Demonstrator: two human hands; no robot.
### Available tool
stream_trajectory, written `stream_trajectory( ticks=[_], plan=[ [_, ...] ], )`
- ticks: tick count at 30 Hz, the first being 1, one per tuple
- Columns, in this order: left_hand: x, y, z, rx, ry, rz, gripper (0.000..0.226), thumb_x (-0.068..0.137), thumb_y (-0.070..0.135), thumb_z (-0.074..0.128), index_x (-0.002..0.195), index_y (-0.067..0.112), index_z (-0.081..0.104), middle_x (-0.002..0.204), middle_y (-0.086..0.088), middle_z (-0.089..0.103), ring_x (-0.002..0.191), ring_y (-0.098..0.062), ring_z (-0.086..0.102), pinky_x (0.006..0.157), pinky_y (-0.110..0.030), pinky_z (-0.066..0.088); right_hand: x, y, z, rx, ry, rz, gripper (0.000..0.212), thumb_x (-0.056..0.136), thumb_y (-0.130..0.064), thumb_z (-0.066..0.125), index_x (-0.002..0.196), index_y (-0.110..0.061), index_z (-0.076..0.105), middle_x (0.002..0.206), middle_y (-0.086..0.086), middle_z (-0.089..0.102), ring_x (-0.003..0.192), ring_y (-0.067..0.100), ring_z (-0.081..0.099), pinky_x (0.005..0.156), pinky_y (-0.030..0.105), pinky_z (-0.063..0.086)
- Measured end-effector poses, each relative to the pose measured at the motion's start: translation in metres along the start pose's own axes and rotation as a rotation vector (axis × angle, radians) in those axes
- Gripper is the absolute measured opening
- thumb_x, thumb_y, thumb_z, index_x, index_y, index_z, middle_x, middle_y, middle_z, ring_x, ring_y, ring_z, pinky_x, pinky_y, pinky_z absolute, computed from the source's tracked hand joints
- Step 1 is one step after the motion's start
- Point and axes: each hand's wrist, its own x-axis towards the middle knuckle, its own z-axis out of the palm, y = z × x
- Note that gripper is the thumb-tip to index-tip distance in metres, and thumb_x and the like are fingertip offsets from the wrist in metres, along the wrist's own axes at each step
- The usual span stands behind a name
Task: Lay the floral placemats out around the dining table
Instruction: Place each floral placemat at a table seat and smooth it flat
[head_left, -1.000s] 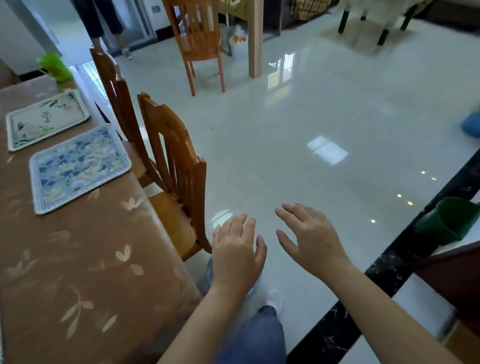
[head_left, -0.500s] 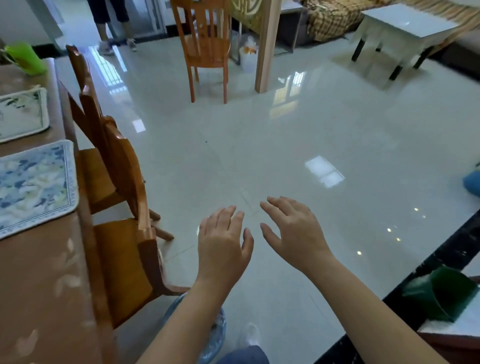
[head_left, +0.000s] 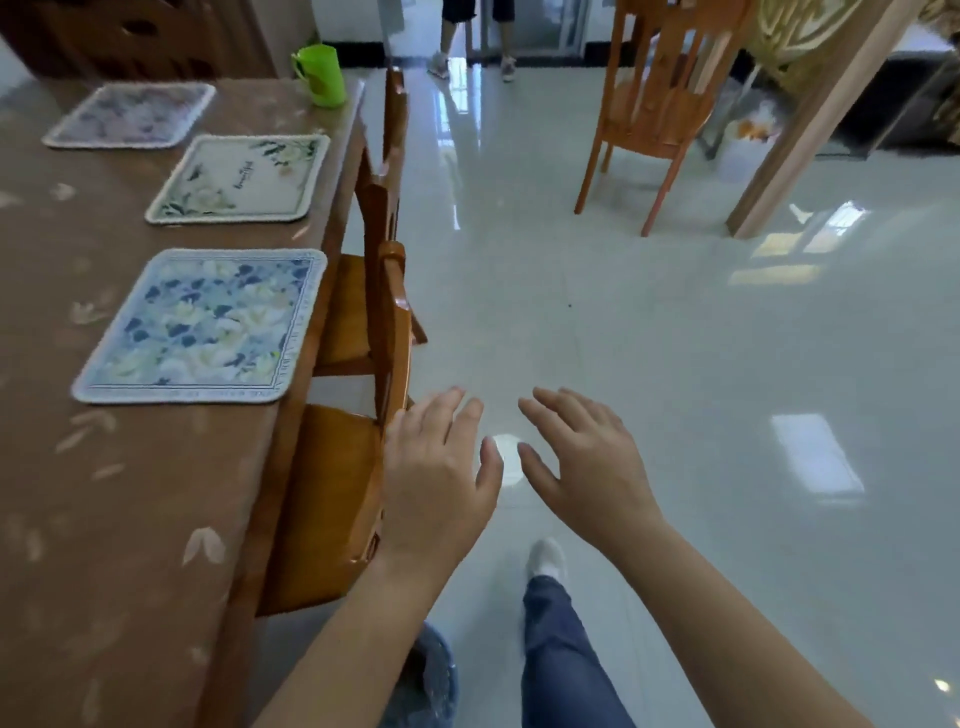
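both hands float palm-down over the tiled floor (head_left: 675, 338), off the edge of the dining table (head_left: 130, 519) lined with wooden chairs (head_left: 387, 312); the left hand (head_left: 436, 483) and the right hand (head_left: 587, 467) have fingers spread and relaxed, holding nothing. three floral placemats lie on the table: a blue placemat (head_left: 202, 325) and a white placemat (head_left: 241, 179) along that edge, a pale purple placemat (head_left: 132, 114) further in, near the far edge; a green cup (head_left: 319, 75) stands at the far corner.

Three floral placemats flat on the dining table (head_left: 156, 519): blue (head_left: 200, 326), white-green (head_left: 241, 178), pale lilac (head_left: 132, 113).
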Motion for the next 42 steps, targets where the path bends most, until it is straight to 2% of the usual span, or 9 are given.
stream_trajectory(
  ticks=[5,9,12,19,24,27,33,39,42],
  plan=[
    [0.060,-0.020,0.012,0.097,0.082,-0.210,0.036,0.083,0.024,0.050,0.110,0.003,0.062,0.114,-0.018,0.063,0.107,-0.034,0.057,0.089,-0.055,0.047,0.098,0.022,0.017,0.057,-0.087,-0.196,0.036,0.081,-0.022,0.063,0.115,-0.010,0.059,0.118,0.011,0.064,0.111,0.031,0.056,0.092,0.046,0.045],
    [0.105,-0.030,0.029,0.176,0.116,-0.315,0.029,0.082,0.013,0.060,0.109,0.003,0.062,0.115,-0.017,0.062,0.109,-0.032,0.056,0.090,-0.054,0.046,0.170,0.035,0.024,0.086,-0.109,-0.355,0.034,0.080,-0.022,0.064,0.111,-0.010,0.059,0.113,0.009,0.065,0.108,0.029,0.058,0.088,0.042,0.046],
    [0.134,-0.043,0.036,0.224,0.172,-0.410,0.030,0.082,0.013,0.061,0.111,0.004,0.060,0.115,-0.016,0.063,0.109,-0.032,0.056,0.090,-0.054,0.046,0.216,0.038,0.029,0.115,-0.127,-0.467,0.033,0.080,-0.022,0.064,0.111,-0.012,0.059,0.113,0.007,0.066,0.107,0.028,0.059,0.088,0.040,0.047],
    [0.143,-0.074,0.036,0.337,0.239,-0.602,0.033,0.082,0.020,0.051,0.109,0.005,0.062,0.113,-0.014,0.063,0.108,-0.030,0.056,0.093,-0.047,0.043,0.270,0.022,0.056,0.163,-0.264,-0.660,0.036,0.084,-0.027,0.059,0.118,-0.016,0.055,0.122,0.006,0.061,0.117,0.027,0.052,0.096,0.043,0.042],
    [0.141,-0.106,0.031,0.397,0.312,-0.700,0.035,0.083,0.022,0.043,0.105,0.004,0.063,0.108,-0.014,0.064,0.103,-0.031,0.057,0.090,-0.045,0.044,0.298,-0.010,0.077,0.217,-0.277,-0.791,0.037,0.078,-0.022,0.067,0.113,-0.012,0.059,0.117,0.010,0.064,0.113,0.033,0.055,0.092,0.049,0.046],
    [0.144,-0.130,0.034,0.412,0.342,-0.721,0.035,0.082,0.023,0.041,0.102,0.002,0.063,0.104,-0.015,0.065,0.099,-0.032,0.058,0.088,-0.045,0.045,0.316,-0.029,0.094,0.199,-0.326,-0.863,0.036,0.082,-0.025,0.062,0.115,-0.015,0.057,0.120,0.008,0.062,0.116,0.031,0.052,0.093,0.047,0.045],
    [0.154,-0.190,0.036,0.435,0.323,-0.813,0.030,0.075,0.016,0.055,0.100,0.003,0.064,0.105,-0.015,0.066,0.099,-0.030,0.061,0.088,-0.044,0.046,0.358,-0.074,0.136,0.168,-0.467,-0.986,0.040,0.084,-0.030,0.058,0.120,-0.013,0.054,0.125,0.011,0.057,0.121,0.031,0.047,0.097,0.046,0.039],
    [0.146,-0.237,0.042,0.461,0.228,-0.938,0.034,0.075,0.024,0.055,0.101,0.005,0.065,0.107,-0.013,0.066,0.100,-0.029,0.061,0.088,-0.044,0.046,0.384,-0.106,0.176,0.158,-0.487,-1.077,0.043,0.078,-0.031,0.066,0.116,-0.011,0.057,0.119,0.012,0.061,0.114,0.032,0.053,0.093,0.049,0.044],
    [0.140,-0.251,0.051,0.432,0.196,-0.966,0.035,0.077,0.025,0.055,0.104,0.004,0.064,0.110,-0.014,0.065,0.105,-0.029,0.059,0.091,-0.046,0.045,0.386,-0.116,0.199,0.126,-0.579,-1.111,0.045,0.082,-0.034,0.060,0.121,-0.013,0.052,0.128,0.011,0.055,0.121,0.030,0.046,0.100,0.048,0.038]
  ],
)
